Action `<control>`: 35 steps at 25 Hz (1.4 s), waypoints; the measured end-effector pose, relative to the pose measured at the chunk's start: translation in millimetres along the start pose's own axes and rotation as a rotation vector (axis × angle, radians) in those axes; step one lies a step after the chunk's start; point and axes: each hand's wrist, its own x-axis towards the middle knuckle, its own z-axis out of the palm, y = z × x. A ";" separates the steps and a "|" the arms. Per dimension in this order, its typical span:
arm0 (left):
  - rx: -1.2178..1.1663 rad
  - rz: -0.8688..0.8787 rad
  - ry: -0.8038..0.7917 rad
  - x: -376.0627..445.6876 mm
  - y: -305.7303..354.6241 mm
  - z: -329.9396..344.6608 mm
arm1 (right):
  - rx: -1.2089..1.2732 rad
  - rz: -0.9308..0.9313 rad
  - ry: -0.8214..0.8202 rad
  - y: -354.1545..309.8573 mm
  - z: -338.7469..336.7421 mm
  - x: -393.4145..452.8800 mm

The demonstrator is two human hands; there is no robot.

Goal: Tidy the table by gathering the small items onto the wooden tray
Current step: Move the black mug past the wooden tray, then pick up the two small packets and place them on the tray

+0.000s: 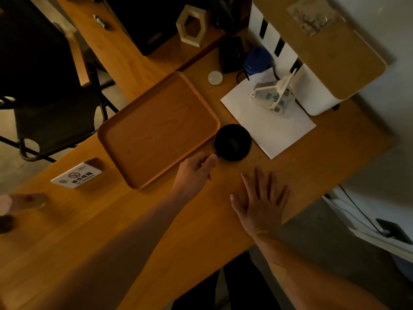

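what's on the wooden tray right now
Nothing shows on the wooden tray; its whole floor is bare wood. The black cup stands just off its corner on the table, its handle pinched by the left hand.

— What's on the wooden table [201, 220]?
— A wooden tray [156, 128], a black cup [232, 142] just beside it, white paper [266, 128], a no-smoking sign [77, 175].
— And that pale disc [215, 77]?
— Possibly a lid; too dim to tell.
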 end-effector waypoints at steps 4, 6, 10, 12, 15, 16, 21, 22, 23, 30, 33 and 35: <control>-0.016 -0.008 0.013 12.1 1.1 3.5 | -0.007 -0.003 -0.005 1.5 2.8 0.7; -0.019 -0.018 0.024 15.0 0.2 5.3 | -0.014 -0.002 -0.006 1.5 3.2 0.9; -0.016 0.001 0.019 16.1 0.1 7.7 | -0.010 -0.002 -0.008 0.1 1.0 1.1; 0.009 0.027 0.024 15.6 0.9 7.1 | -0.006 0.001 -0.024 -0.5 -0.6 1.2; 0.052 0.048 0.037 12.3 -0.2 8.5 | -0.022 0.015 -0.041 -2.7 -3.0 0.7; 0.054 0.027 0.047 9.3 -1.6 10.2 | -0.025 0.016 -0.042 -3.0 -3.8 0.5; 0.344 0.014 0.204 -27.2 -38.4 14.9 | -0.040 -0.013 -0.075 -4.4 -10.2 0.0; 0.439 -0.020 0.209 -39.7 -48.0 12.1 | -0.047 -0.021 -0.090 -5.3 -13.6 -1.1; 0.507 -0.075 0.198 -51.9 -56.6 8.2 | -0.058 -0.030 -0.113 -6.0 -18.3 -1.3; 0.644 -0.387 -0.192 -123.3 -69.1 -30.0 | -0.225 -0.172 -0.427 -24.8 -80.0 13.8; 0.513 -0.521 -0.361 -148.8 -62.3 -50.1 | -0.200 -0.321 -0.746 -50.7 -100.8 14.9; 0.506 -0.535 -0.356 -167.7 -58.4 -62.1 | -0.183 -0.417 -0.923 -72.3 -112.2 14.6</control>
